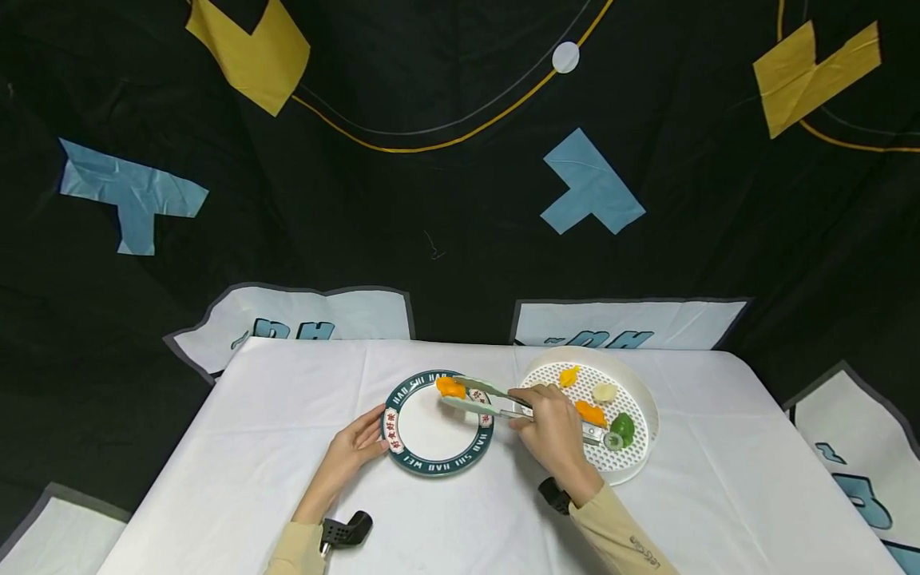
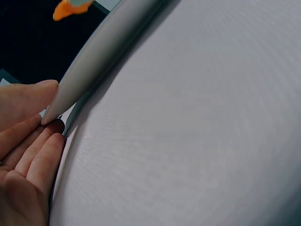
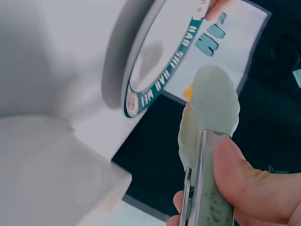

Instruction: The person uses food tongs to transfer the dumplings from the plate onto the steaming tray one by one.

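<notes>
My left hand (image 1: 352, 447) pinches the left rim of a white plate (image 1: 431, 435) with a dark green lettered border. In the left wrist view the thumb lies on the rim and the fingers reach under it. My right hand (image 1: 553, 427) grips metal tongs (image 1: 483, 386) with pale green scalloped heads, the thumb along one arm. Between the heads, over the plate's upper part, is an orange piece of food (image 1: 450, 388). The right wrist view shows only a sliver of it behind the tongs' head (image 3: 216, 101).
Right of the plate stands a round white perforated tray (image 1: 647, 399). In it lie a yellow piece (image 1: 569, 376), a cream piece (image 1: 604, 392), another orange piece (image 1: 591, 414) and a green piece (image 1: 622, 430). A white cloth (image 1: 251, 447) covers the table; a black curtain (image 1: 460, 239) hangs behind.
</notes>
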`<state>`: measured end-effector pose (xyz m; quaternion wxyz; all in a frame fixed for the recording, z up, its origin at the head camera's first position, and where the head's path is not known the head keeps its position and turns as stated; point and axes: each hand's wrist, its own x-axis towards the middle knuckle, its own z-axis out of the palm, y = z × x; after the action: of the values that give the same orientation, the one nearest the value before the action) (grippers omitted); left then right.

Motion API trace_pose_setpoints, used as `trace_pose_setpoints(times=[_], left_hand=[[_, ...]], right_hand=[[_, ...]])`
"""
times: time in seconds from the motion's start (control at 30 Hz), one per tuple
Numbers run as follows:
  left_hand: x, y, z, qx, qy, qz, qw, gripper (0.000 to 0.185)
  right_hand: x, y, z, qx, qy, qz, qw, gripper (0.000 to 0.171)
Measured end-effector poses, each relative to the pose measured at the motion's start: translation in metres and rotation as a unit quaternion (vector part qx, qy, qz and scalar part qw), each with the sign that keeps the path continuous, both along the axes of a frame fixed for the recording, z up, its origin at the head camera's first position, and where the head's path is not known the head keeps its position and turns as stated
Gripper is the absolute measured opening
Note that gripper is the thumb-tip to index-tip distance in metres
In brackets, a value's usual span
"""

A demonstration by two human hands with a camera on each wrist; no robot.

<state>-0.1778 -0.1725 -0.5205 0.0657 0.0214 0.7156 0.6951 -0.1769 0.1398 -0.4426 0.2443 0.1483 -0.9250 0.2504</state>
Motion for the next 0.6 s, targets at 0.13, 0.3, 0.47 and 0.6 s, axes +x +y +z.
trace_pose_setpoints(times=[0.13, 0.3, 0.47, 0.6], left_hand=[[0.000, 0.000, 0.000, 0.007, 0.005, 0.000, 1.0000, 0.065], [0.000, 0.000, -0.002, 0.007, 0.030, -0.004, 0.9995, 0.064], [0.001, 0.000, -0.002, 0.004, 0.026, -0.004, 0.9996, 0.064], [0.001, -0.001, 0.000, 0.005, 0.007, -0.004, 1.0000, 0.064]], right_hand=[[0.006, 0.010, 0.005, -0.014, -0.003, 0.005, 1.000, 0.042], [0.014, 0.025, 0.011, -0.021, 0.006, 0.001, 1.000, 0.044], [0.023, 0.041, 0.015, -0.021, 0.011, -0.008, 1.000, 0.044], [0.030, 0.054, 0.017, -0.020, 0.016, -0.016, 1.000, 0.045]])
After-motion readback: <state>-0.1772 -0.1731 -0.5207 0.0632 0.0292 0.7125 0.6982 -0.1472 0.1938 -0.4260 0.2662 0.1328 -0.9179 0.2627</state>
